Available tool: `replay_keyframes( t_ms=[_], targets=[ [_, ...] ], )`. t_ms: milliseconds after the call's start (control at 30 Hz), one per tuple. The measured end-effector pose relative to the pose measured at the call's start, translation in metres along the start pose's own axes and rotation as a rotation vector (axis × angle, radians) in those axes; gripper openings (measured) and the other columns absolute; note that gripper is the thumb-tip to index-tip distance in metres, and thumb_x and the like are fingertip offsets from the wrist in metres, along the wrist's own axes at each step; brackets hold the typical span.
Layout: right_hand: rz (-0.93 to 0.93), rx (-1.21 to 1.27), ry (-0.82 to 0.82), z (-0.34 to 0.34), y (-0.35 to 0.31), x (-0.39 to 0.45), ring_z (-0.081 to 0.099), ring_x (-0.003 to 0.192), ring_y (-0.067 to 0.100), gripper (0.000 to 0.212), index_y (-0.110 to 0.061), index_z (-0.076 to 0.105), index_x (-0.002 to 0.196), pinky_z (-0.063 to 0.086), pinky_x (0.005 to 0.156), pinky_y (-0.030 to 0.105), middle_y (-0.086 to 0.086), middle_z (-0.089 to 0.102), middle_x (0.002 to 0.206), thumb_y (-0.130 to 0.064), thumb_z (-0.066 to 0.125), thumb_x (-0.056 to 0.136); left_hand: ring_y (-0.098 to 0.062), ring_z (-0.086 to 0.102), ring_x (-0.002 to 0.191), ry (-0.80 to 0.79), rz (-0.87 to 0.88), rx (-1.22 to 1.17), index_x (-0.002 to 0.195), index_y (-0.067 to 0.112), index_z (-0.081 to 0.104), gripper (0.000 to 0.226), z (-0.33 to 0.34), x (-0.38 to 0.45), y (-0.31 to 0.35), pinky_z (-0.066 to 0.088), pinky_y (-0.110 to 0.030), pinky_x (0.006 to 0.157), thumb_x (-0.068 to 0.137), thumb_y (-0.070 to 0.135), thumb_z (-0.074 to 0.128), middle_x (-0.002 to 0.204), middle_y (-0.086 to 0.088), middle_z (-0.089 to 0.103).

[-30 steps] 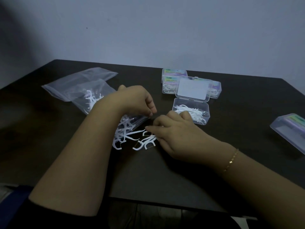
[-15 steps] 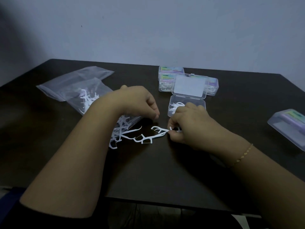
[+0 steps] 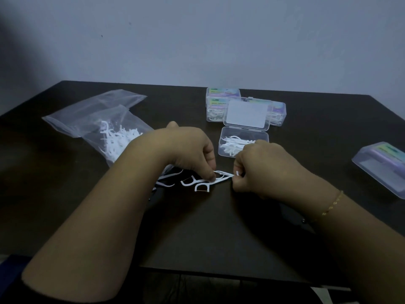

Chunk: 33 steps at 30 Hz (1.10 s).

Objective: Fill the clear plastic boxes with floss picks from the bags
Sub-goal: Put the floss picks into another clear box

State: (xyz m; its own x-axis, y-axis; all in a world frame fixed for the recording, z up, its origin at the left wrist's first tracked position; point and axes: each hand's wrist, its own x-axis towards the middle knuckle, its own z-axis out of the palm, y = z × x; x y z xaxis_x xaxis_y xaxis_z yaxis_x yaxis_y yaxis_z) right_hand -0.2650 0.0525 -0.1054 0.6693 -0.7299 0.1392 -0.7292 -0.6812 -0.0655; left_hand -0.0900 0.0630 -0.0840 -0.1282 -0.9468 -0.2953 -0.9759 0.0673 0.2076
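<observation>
An open clear plastic box (image 3: pixel 225 152) holding several white floss picks stands mid-table, its lid (image 3: pixel 246 115) raised behind it. Loose white floss picks (image 3: pixel 202 187) lie on the dark table (image 3: pixel 219 227) in front of a clear bag (image 3: pixel 105 119) that holds more picks. My left hand (image 3: pixel 192 150) has curled fingers, and its fingertips pinch a pick near its forked end. My right hand (image 3: pixel 260 167), just in front of the box, pinches the thin ends of picks between thumb and fingers. The two hands meet over the loose picks.
Closed labelled boxes (image 3: pixel 215 106) with picks inside stand behind the open box, one more (image 3: pixel 278 111) to their right. Another closed box (image 3: pixel 381 167) lies near the table's right edge. The wall rises behind the far edge.
My right hand picked up floss picks from the pile and drew them right, toward the box. My left hand came down and now pinches the same picks at their other end.
</observation>
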Motion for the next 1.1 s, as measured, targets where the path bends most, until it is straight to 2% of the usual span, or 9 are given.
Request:
replay_keyframes(
  t_ms=[133,300,400,500,633,700,767,967,1100],
  targets=[
    [0.062,0.01,-0.092,-0.012,0.006,-0.001,0.054,0.088,0.018,0.01,-0.026,0.057,0.071,0.041,0.074,0.029,-0.003,0.064,0.089,-0.032,0.06,0.078,-0.008,0.048,0.1,0.011,-0.044,-0.054,0.081,0.035,0.069,0.03,-0.002,-0.001,-0.002,0.024,-0.039,0.099,0.07,0.063,0.066,0.084,0.021,0.065],
    [0.25,0.353,-0.201,-0.028,0.022,0.001,0.057,0.058,0.011,0.013,-0.018,0.064,0.062,0.046,0.057,0.024,-0.003,0.064,0.064,-0.019,0.067,0.075,-0.009,0.047,0.101,0.018,-0.062,-0.118,0.079,0.036,0.069,0.064,-0.006,-0.005,0.001,0.025,-0.039,0.099,0.039,0.084,0.059,0.08,0.023,0.065],
    [0.3,0.469,-0.152,-0.033,0.029,0.001,0.055,0.057,0.011,0.015,-0.017,0.064,0.063,0.045,0.055,0.021,0.001,0.066,0.066,-0.013,0.068,0.077,-0.008,0.043,0.097,0.031,-0.057,-0.063,0.082,0.035,0.069,0.053,-0.001,-0.003,0.003,0.027,-0.038,0.097,0.051,0.078,0.067,0.081,0.02,0.064],
    [0.335,0.549,-0.036,-0.034,0.032,0.003,0.05,0.053,0.006,0.018,-0.02,0.061,0.064,0.038,0.043,0.008,-0.004,0.06,0.062,-0.013,0.067,0.08,-0.002,0.044,0.095,0.026,-0.008,-0.022,0.083,0.036,0.069,0.03,0.001,-0.001,0.004,0.025,-0.04,0.098,0.067,0.061,0.072,0.083,0.023,0.064],
    [0.373,0.687,0.342,-0.024,0.034,0.009,0.046,0.046,-0.001,0.025,-0.02,0.057,0.059,0.035,0.044,0.003,-0.006,0.054,0.057,-0.01,0.063,0.081,-0.011,0.047,0.105,0.006,-0.014,-0.012,0.078,0.042,0.07,0.007,0.002,0.002,-0.002,0.027,-0.044,0.1,0.076,0.049,0.071,0.084,0.027,0.064],
    [0.392,0.748,0.475,-0.017,0.034,0.012,0.046,0.045,-0.004,0.025,-0.02,0.058,0.059,0.036,0.047,0.003,-0.006,0.054,0.057,-0.009,0.062,0.082,-0.013,0.048,0.106,-0.015,-0.03,-0.016,0.077,0.04,0.07,0.007,0.001,0.002,-0.003,0.026,-0.043,0.101,0.079,0.047,0.069,0.085,0.025,0.065],
    [0.423,0.759,0.522,-0.012,0.036,0.015,0.047,0.047,-0.001,0.021,-0.014,0.061,0.063,0.037,0.047,0.003,-0.005,0.054,0.057,-0.009,0.061,0.083,-0.009,0.049,0.103,-0.035,-0.039,-0.022,0.079,0.035,0.07,0.01,0.0,0.001,0.0,0.024,-0.041,0.101,0.081,0.045,0.068,0.085,0.022,0.064],
    [0.472,0.48,0.361,-0.009,0.049,0.017,0.052,0.057,0.013,0.024,-0.016,0.06,0.059,0.046,0.059,0.026,0.002,0.06,0.062,-0.017,0.062,0.083,-0.018,0.043,0.106,-0.02,-0.079,-0.035,0.069,0.035,0.069,0.009,0.005,0.002,-0.002,0.035,-0.045,0.1,0.074,0.042,0.072,0.081,0.02,0.065],
    [0.478,0.391,0.216,-0.012,0.05,0.017,0.059,0.077,0.021,0.02,-0.02,0.063,0.062,0.051,0.082,0.048,-0.002,0.062,0.068,-0.024,0.066,0.081,-0.017,0.044,0.106,-0.01,-0.079,-0.043,0.07,0.032,0.068,0.009,0.003,0.002,0.002,0.034,-0.045,0.101,0.072,0.04,0.073,0.08,0.019,0.064]
  ],
)
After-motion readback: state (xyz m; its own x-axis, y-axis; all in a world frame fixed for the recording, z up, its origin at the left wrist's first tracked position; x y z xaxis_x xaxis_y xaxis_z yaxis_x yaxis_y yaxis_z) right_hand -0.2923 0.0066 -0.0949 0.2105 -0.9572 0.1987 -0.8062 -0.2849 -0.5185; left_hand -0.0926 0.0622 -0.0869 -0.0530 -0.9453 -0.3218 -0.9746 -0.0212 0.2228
